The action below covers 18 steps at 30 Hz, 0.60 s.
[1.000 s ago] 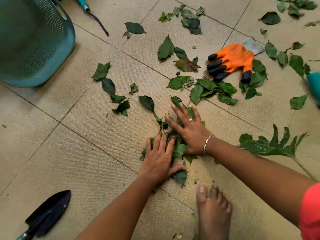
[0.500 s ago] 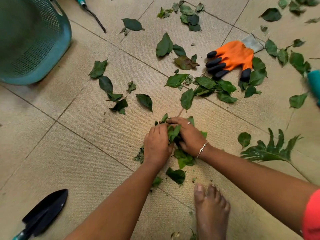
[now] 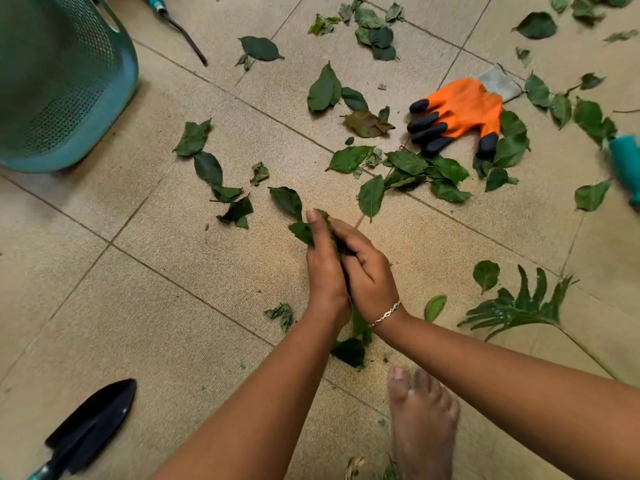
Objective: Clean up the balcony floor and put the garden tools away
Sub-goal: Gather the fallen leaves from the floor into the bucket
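**A handful of leaves, pressed between my palms**

I had the bunch of leaves (image 3: pixel 300 232) sandwiched between both hands, just above the floor (image 3: pixel 173 323) and in front of my bare foot (image 3: pixel 422 420). My left hand (image 3: pixel 323 268) stood on edge with its fingers (image 3: pixel 313 223) nearly straight, pressing flat against the bunch. The fingers (image 3: pixel 343 233) of my right hand (image 3: pixel 367 271) curled round it from the other side. Leaf tips stuck out past my fingertips, and more hung down below my wrists.

I judged the load to weigh almost nothing, but it was soft, springy and loose. Nothing bound the leaves together, so only the squeeze of my palms kept them in. The ones dangling at the bottom looked likeliest to slip free, and one leaf (image 3: pixel 349 351) lay on the floor right under my wrists. A firmer cupping from underneath would have served better than flat pressure.

Plenty of loose leaves (image 3: pixel 429 171) lay scattered farther out, near the orange glove (image 3: pixel 457 112). The long frond (image 3: pixel 519 306) to my right looked stiffer, best taken by its stalk. The trowel (image 3: pixel 93 427), rigid and heavier, lay well apart at my lower left, its handle the obvious hold. The teal basket (image 3: pixel 114 98) sat at the upper left.
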Available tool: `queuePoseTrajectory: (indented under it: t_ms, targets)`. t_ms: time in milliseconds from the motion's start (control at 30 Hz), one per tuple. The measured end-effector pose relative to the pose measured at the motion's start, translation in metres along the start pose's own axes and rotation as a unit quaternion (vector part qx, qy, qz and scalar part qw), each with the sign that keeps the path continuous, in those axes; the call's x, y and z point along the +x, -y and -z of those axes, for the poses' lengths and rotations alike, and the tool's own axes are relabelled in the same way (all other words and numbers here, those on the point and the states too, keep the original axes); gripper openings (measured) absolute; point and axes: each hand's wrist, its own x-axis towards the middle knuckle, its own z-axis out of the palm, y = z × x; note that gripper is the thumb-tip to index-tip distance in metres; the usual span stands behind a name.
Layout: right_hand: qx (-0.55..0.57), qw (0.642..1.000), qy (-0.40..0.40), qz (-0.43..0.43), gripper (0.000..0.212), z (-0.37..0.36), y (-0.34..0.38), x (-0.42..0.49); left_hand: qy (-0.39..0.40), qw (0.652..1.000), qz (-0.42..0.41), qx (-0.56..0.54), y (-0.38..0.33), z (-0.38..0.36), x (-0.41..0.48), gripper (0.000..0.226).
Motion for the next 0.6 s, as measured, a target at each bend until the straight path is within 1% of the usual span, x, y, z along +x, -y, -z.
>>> queuePoseTrajectory:
  t_ms: [67, 133, 200, 267, 333, 433, 533, 600]
  targets:
    - [-0.023, 0.999, 0.009, 0.031, 0.041, 0.0, 0.002, -0.002, -0.012, 1.0, 0.022, -0.012, -0.003, 0.0, 0.003, 0.054]
    - [-0.052, 0.997, 0.007, 0.058, 0.043, -0.001, 0.004, -0.004, -0.014, 0.999, 0.036, -0.022, -0.006, 0.0, 0.005, 0.05]
    - [-0.102, 0.99, 0.001, 0.093, 0.047, -0.003, 0.004, -0.008, 0.005, 0.998, 0.052, -0.04, -0.01, 0.001, 0.006, 0.046]
    - [-0.151, 0.981, -0.008, 0.121, 0.049, -0.004, 0.004, -0.01, 0.038, 0.994, 0.081, -0.064, -0.014, 0.005, 0.005, 0.045]
    - [-0.19, 0.971, -0.011, 0.143, 0.05, -0.003, 0.003, -0.009, 0.052, 0.987, 0.112, -0.1, -0.017, 0.009, 0.005, 0.042]
    - [-0.29, 0.94, 0.006, 0.181, 0.056, 0.002, 0.003, -0.001, 0.035, 0.978, 0.153, -0.14, -0.02, 0.008, 0.003, 0.036]
    - [-0.392, 0.893, 0.015, 0.221, 0.069, 0.006, 0.004, 0.006, -0.004, 0.98, 0.144, -0.135, -0.021, 0.006, 0.005, 0.035]
    - [-0.436, 0.872, 0.027, 0.219, 0.075, 0.007, 0.005, 0.009, -0.027, 0.978, 0.15, -0.144, -0.021, 0.006, 0.006, 0.038]
